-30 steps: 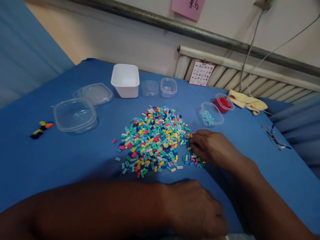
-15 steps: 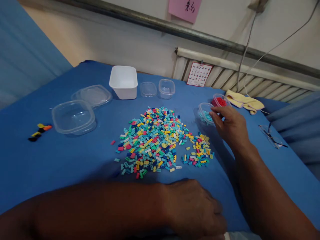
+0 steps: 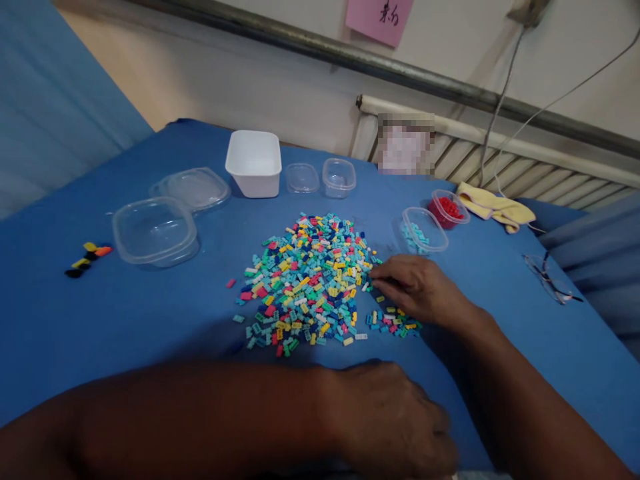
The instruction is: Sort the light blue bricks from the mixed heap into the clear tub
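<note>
A heap of small toy bricks (image 3: 305,287) in blue, teal, yellow, pink and white lies on the blue-covered table. My right hand (image 3: 420,287) reaches to the heap's right edge, thumb and fingertips drawn together among the bricks; any brick between them is too small to make out. Under its palm lies a smaller cluster of mixed bricks (image 3: 393,323), partly covered. Close to the table's front edge, my left hand (image 3: 395,420) rests with fingers curled under, their tips hidden. Beyond my right hand stand a clear tub of light-blue bricks (image 3: 417,238) and a tub of red bricks (image 3: 447,210).
At the back are a white bin (image 3: 254,167), a small clear lid (image 3: 302,179) and a small clear tub (image 3: 339,179). A large clear tub (image 3: 155,233), its lid (image 3: 193,189) and a brick figure (image 3: 87,260) sit left. Glasses (image 3: 550,279) and a yellow cloth (image 3: 495,205) lie right.
My right hand has left the rim of the light-blue brick tub and come down and left to the heap. The left hand stays at the front edge. The view has shifted slightly.
</note>
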Motion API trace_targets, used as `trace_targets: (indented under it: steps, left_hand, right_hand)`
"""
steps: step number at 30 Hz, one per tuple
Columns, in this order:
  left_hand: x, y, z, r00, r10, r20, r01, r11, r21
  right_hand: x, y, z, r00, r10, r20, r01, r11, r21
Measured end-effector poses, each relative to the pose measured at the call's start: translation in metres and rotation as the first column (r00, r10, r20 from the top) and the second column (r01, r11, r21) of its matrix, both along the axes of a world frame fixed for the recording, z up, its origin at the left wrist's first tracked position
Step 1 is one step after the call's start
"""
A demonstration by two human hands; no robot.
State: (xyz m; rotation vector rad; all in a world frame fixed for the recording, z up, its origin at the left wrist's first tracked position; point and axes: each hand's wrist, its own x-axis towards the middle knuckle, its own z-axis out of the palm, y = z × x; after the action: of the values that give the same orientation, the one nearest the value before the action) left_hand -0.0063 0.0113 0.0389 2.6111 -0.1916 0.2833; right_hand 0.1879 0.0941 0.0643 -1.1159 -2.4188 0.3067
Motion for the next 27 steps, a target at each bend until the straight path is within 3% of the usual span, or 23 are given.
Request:
trace_targets:
  steps: [5,10,12,17,22,27]
  left_hand:
    - [0.000,0.000,0.001,1.000,0.007,0.028,-0.008,1.000,0.018]
    - [0.001,0.000,-0.001,1.000,0.015,0.016,-0.015,1.000,0.024]
    - [0.001,0.000,-0.001,1.000,0.010,0.018,-0.010,1.000,0.027]
    - [0.000,0.001,0.001,1.000,0.013,0.025,-0.013,1.000,0.022]
    - [0.000,0.000,0.001,1.000,0.016,0.022,-0.016,0.999,0.033]
    - [0.000,0.000,0.001,0.998,0.017,0.054,-0.019,1.000,0.023]
  right_hand:
    - [0.003,-0.001,0.001,0.997,-0.051,-0.058,0.056,0.995,0.080]
    - [-0.007,-0.002,0.001,0.982,0.190,-0.003,-0.190,0.981,0.034]
    - [-0.004,-0.004,0.004,0.975,0.223,0.000,-0.223,0.975,-0.008]
    - [0.009,-0.005,0.004,1.000,0.019,-0.024,-0.018,0.999,0.046]
    - [0.015,-0.005,0.007,0.989,0.108,0.099,-0.107,0.994,-0.012]
    - [0.013,-0.009,0.010,0.998,0.019,0.061,-0.019,1.000,0.007]
